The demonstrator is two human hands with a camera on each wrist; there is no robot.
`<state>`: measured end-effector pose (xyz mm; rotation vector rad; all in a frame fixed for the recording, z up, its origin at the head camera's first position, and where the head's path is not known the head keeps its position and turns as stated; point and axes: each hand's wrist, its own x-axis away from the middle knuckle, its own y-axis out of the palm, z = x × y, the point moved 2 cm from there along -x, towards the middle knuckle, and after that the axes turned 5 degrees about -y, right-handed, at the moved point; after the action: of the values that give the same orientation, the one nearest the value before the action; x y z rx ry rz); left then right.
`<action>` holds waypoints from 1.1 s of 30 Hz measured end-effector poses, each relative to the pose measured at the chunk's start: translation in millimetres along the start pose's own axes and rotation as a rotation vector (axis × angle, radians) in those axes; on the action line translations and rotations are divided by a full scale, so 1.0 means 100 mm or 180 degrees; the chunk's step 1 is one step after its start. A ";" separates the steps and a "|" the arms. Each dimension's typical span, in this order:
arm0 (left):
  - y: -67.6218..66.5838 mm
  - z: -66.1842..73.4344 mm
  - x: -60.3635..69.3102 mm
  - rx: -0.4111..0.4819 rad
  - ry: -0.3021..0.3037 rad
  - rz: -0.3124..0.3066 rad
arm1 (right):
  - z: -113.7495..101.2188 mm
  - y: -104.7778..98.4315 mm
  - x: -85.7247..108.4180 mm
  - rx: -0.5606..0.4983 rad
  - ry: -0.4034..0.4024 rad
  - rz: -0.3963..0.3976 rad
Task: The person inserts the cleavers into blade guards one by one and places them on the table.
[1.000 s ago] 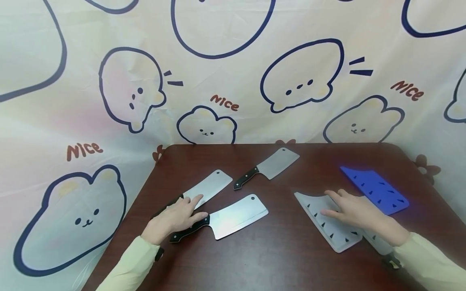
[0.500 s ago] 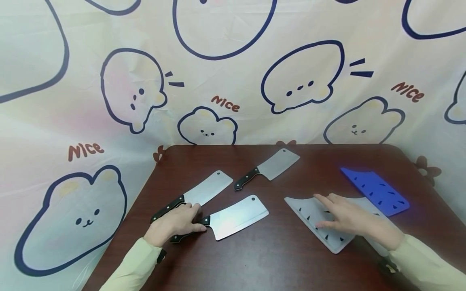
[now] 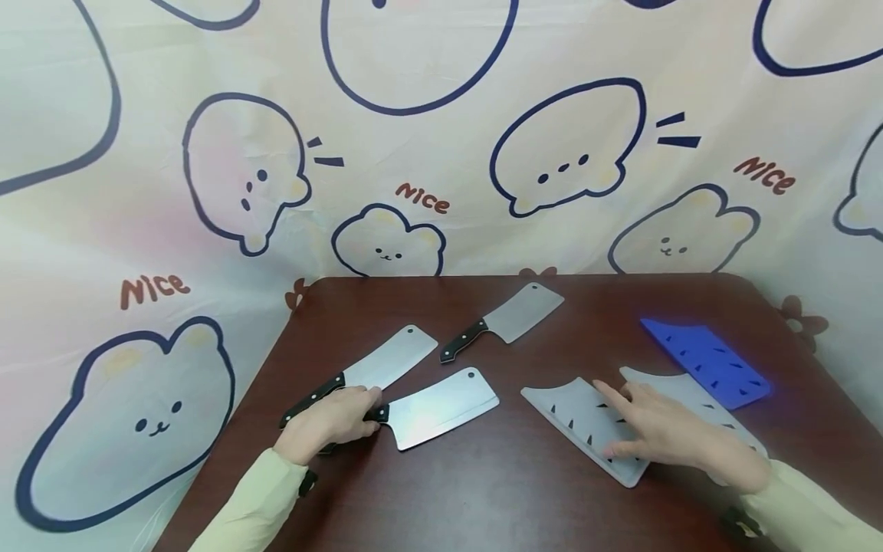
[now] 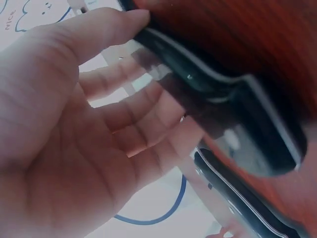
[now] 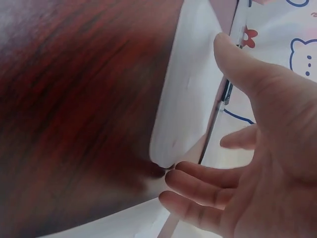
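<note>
My left hand (image 3: pixel 329 419) grips the black handle of the front cleaver (image 3: pixel 441 409), whose blade lies flat on the table. In the left wrist view, the thumb and fingers stand on either side of its handle (image 4: pixel 198 74). My right hand (image 3: pixel 665 428) rests over a white plastic blade guard (image 3: pixel 569 410) with small black triangular marks. Its thumb lies near the closer edge and its fingers spread toward the far one. In the right wrist view, the fingertips (image 5: pixel 176 186) are at one end of the white guard (image 5: pixel 185 94).
Two more cleavers lie on the brown table (image 3: pixel 455 498): the left one (image 3: pixel 389 359) just behind my left hand, the back one (image 3: pixel 524 313) farther off. A second white guard (image 3: pixel 679 387) and a blue guard (image 3: pixel 710 366) lie at the right. A printed cloth (image 3: pixel 483 245) hangs behind.
My left hand has come down from over the left cleaver onto the front cleaver's handle. The white guard under my right hand has slid left and nearer, away from the second white guard.
</note>
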<state>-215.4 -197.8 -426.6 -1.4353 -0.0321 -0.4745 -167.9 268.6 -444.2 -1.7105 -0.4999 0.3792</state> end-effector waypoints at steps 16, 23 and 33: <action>-0.10 0.07 -0.06 -0.0236 0.0288 0.0286 | -0.03 -0.01 -0.10 -0.0251 0.0457 -0.0136; -0.14 0.06 -0.11 -0.0193 0.0386 0.0717 | 0.02 -0.02 -0.15 -0.0148 0.0384 0.0309; -0.25 0.08 -0.10 0.0164 0.0382 0.0749 | 0.09 -0.08 -0.20 -0.0488 0.0300 0.0442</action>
<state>-231.1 -188.4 -404.8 -1.3379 0.2172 -0.3622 -190.9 266.9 -438.9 -1.9083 -0.3495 0.3655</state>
